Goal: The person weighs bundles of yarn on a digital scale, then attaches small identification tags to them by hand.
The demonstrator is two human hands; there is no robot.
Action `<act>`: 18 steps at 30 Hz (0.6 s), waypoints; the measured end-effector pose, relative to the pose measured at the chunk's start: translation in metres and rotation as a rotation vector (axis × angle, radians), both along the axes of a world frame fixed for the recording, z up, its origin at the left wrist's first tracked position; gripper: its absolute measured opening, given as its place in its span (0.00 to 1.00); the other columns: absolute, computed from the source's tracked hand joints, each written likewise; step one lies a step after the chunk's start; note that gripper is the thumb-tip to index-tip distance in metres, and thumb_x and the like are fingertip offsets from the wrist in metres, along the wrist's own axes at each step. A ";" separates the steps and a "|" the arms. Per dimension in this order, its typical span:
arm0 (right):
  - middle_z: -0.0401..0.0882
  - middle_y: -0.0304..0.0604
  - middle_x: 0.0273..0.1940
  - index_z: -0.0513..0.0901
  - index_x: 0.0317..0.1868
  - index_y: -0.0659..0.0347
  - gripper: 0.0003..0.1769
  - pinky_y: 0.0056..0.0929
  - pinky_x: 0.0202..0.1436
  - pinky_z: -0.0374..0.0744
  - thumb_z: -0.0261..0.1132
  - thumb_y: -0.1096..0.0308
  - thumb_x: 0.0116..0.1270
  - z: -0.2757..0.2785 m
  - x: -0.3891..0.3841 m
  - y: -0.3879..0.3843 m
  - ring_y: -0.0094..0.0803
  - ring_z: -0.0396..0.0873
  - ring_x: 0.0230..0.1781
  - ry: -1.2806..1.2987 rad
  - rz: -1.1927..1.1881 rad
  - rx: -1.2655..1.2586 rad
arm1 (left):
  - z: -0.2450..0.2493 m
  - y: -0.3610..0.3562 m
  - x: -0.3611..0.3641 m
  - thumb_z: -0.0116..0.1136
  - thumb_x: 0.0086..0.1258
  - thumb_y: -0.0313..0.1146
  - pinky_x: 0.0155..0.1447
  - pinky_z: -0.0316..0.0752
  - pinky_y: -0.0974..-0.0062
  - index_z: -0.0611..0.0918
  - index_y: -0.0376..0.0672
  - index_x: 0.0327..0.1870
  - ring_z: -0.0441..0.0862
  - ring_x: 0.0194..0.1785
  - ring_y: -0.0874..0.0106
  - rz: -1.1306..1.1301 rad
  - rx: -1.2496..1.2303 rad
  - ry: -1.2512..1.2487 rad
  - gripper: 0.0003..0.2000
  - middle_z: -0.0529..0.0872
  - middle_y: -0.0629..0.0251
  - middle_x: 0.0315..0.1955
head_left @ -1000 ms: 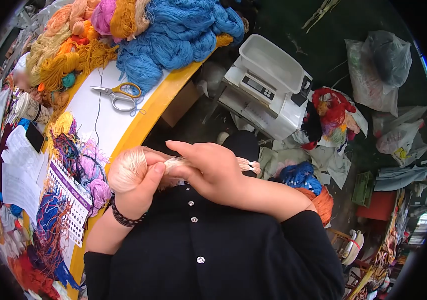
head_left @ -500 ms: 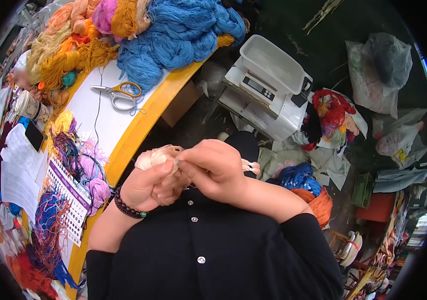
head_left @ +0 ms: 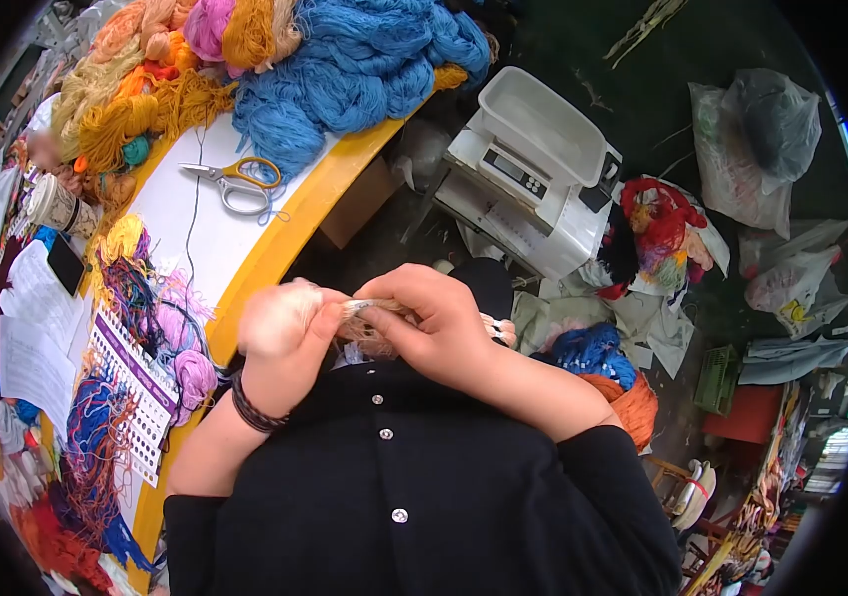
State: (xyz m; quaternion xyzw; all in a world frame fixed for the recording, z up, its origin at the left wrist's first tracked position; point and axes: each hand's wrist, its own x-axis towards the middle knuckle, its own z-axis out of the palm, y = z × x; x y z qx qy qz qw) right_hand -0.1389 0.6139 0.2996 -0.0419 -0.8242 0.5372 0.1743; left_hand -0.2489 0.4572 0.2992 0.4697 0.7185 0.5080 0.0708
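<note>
A pale cream skein of yarn (head_left: 374,343) is stretched between my two hands in front of my chest. My left hand (head_left: 288,363) is closed around one part of it, and its outer side is smeared by motion. With thumb and fingers pressed together, my right hand (head_left: 436,323) grips the other part, and strands hang below the thumb. Pale yarn ends (head_left: 499,330) stick out behind the right hand. Scissors (head_left: 240,187) with one yellow and one grey handle lie on the table, apart from both hands.
The white table (head_left: 161,189) has a yellow edge. Blue yarn (head_left: 345,79) is heaped at its far end; mixed threads (head_left: 96,427), a colour card (head_left: 136,392) and a phone (head_left: 67,266) lie at left. A scale (head_left: 533,169) stands ahead right. Bags (head_left: 752,149) rest on the floor.
My left hand has turned and shifted a little left, blurring. The hands are slightly further apart, and the yarn now spans the gap between them.
</note>
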 end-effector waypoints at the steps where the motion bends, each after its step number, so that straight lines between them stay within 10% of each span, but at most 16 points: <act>1: 0.81 0.43 0.33 0.83 0.41 0.63 0.07 0.28 0.37 0.78 0.66 0.71 0.64 -0.003 0.000 0.001 0.30 0.81 0.34 0.084 -0.025 0.118 | -0.003 -0.005 -0.002 0.58 0.67 0.30 0.29 0.71 0.73 0.81 0.40 0.31 0.77 0.23 0.64 -0.069 -0.059 -0.505 0.05 0.81 0.61 0.20; 2: 0.82 0.43 0.33 0.84 0.43 0.62 0.08 0.28 0.37 0.78 0.65 0.71 0.64 -0.004 0.001 0.001 0.31 0.81 0.34 0.054 -0.022 0.063 | -0.005 -0.009 -0.005 0.57 0.67 0.28 0.29 0.71 0.73 0.81 0.38 0.30 0.77 0.23 0.64 -0.138 -0.116 -1.009 0.05 0.81 0.60 0.20; 4: 0.82 0.43 0.33 0.84 0.43 0.62 0.08 0.29 0.38 0.77 0.65 0.72 0.64 -0.005 0.002 -0.001 0.33 0.81 0.34 -0.147 0.010 -0.296 | -0.003 -0.003 -0.004 0.56 0.68 0.27 0.28 0.71 0.75 0.81 0.37 0.30 0.78 0.23 0.69 -0.133 -0.057 -1.058 0.06 0.81 0.62 0.21; 6: 0.82 0.40 0.32 0.84 0.45 0.63 0.10 0.27 0.37 0.77 0.65 0.71 0.65 -0.017 0.001 -0.003 0.30 0.79 0.33 -0.288 0.028 -0.664 | 0.004 0.004 -0.006 0.56 0.69 0.27 0.29 0.71 0.77 0.80 0.36 0.30 0.78 0.24 0.75 -0.097 0.052 0.229 0.07 0.81 0.65 0.21; 8: 0.81 0.38 0.32 0.84 0.44 0.64 0.09 0.25 0.37 0.76 0.65 0.70 0.65 -0.012 0.002 -0.001 0.25 0.78 0.32 -0.171 0.010 -0.379 | -0.005 0.002 -0.002 0.56 0.70 0.28 0.29 0.71 0.78 0.80 0.35 0.29 0.78 0.25 0.79 -0.091 0.069 0.149 0.09 0.81 0.65 0.22; 13: 0.79 0.31 0.31 0.82 0.41 0.66 0.09 0.18 0.37 0.75 0.66 0.68 0.66 -0.016 0.003 0.002 0.15 0.74 0.31 0.165 -0.046 0.249 | -0.020 -0.005 -0.001 0.58 0.69 0.28 0.29 0.71 0.82 0.81 0.35 0.28 0.77 0.25 0.82 -0.170 -0.016 -0.952 0.09 0.82 0.71 0.24; 15: 0.81 0.34 0.33 0.80 0.44 0.66 0.09 0.19 0.35 0.74 0.65 0.69 0.68 -0.016 0.009 0.000 0.18 0.77 0.33 -0.230 0.081 -0.534 | -0.006 0.000 0.000 0.60 0.63 0.24 0.30 0.72 0.76 0.81 0.41 0.30 0.80 0.26 0.73 -0.138 -0.066 -0.326 0.02 0.84 0.67 0.26; 18: 0.79 0.33 0.30 0.80 0.45 0.64 0.12 0.17 0.31 0.71 0.67 0.66 0.66 -0.028 0.013 0.010 0.15 0.74 0.29 -0.369 0.190 -0.842 | -0.003 0.004 0.002 0.63 0.54 0.23 0.35 0.73 0.68 0.83 0.47 0.32 0.81 0.32 0.63 -0.160 -0.151 0.311 0.07 0.84 0.66 0.28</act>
